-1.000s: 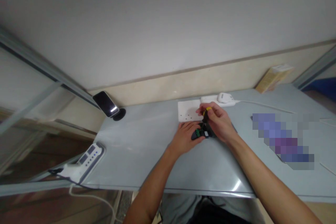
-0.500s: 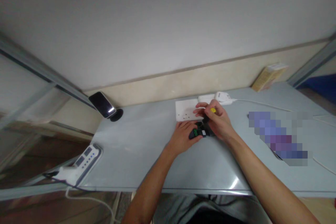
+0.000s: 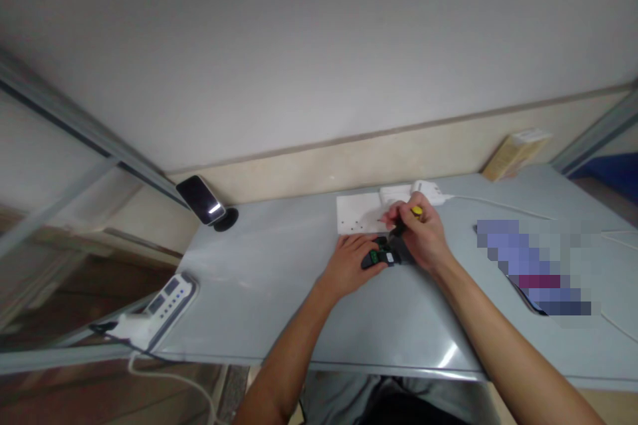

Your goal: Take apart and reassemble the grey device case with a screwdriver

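Note:
My left hand (image 3: 351, 265) is closed around the left side of a small black device (image 3: 387, 257) with green circuit board showing, holding it against the table. A pale label or part shows on its near side. Over the device's right side, my right hand (image 3: 423, 236) grips a screwdriver (image 3: 417, 212) whose yellow handle end pokes out above the thumb. Its tip points down at the device, but the fingers hide most of the shaft. Just behind the hands lies a white sheet (image 3: 355, 207) with several small dark screws on it.
A white power strip (image 3: 399, 194) with a plugged-in adapter stands at the back. At left are a phone on a stand (image 3: 202, 200) and a white socket block (image 3: 167, 309). A blurred-out phone-like object (image 3: 535, 272) lies right; a yellowish box (image 3: 516, 154) leans behind.
The view has shifted slightly, so everything sits a little lower and further right. My right fingers have curled in more around the screwdriver; the left hand keeps its hold on the device.

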A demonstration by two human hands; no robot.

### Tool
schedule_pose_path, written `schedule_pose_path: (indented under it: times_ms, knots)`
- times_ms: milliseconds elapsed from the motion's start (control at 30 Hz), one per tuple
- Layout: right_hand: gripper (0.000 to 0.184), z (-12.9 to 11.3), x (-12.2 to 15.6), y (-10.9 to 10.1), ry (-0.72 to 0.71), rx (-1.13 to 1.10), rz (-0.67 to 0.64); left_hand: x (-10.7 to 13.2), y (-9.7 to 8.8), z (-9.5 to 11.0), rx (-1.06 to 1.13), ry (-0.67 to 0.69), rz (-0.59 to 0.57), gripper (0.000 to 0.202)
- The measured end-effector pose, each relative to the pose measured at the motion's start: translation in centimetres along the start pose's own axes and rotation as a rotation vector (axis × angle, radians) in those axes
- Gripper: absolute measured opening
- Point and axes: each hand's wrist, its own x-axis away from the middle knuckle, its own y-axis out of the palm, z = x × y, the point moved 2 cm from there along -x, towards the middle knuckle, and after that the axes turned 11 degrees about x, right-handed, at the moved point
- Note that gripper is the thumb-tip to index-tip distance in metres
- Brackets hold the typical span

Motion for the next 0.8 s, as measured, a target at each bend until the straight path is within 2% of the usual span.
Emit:
schedule_pose_path:
  times_ms: [100,400,533,700,800]
  knots:
    - [0.051,0.3,-0.1,-0.1,-0.02,-0.01,0.036,0.0,0.0,0.0,-0.005,-0.015,-0.011,0.024]
    - [0.037,-0.1,0.3,0.5,0.014,-0.043,-0.054,-0.1,0.1,0.0,0.001,-0.01,-0.009,0.024]
    - [0.046,0.1,0.2,0.2,0.024,-0.069,0.0,-0.1,0.1,-0.1,-0.007,-0.025,-0.034,0.026]
    - [0.038,0.5,-0.3,0.0,-0.05,0.006,0.05,0.0,0.1,-0.2,-0.019,-0.027,-0.036,0.027]
    - [0.038,1.1,-0.4,-0.2,-0.049,0.163,0.072,0.0,0.1,-0.1,-0.018,-0.022,-0.035,0.027]
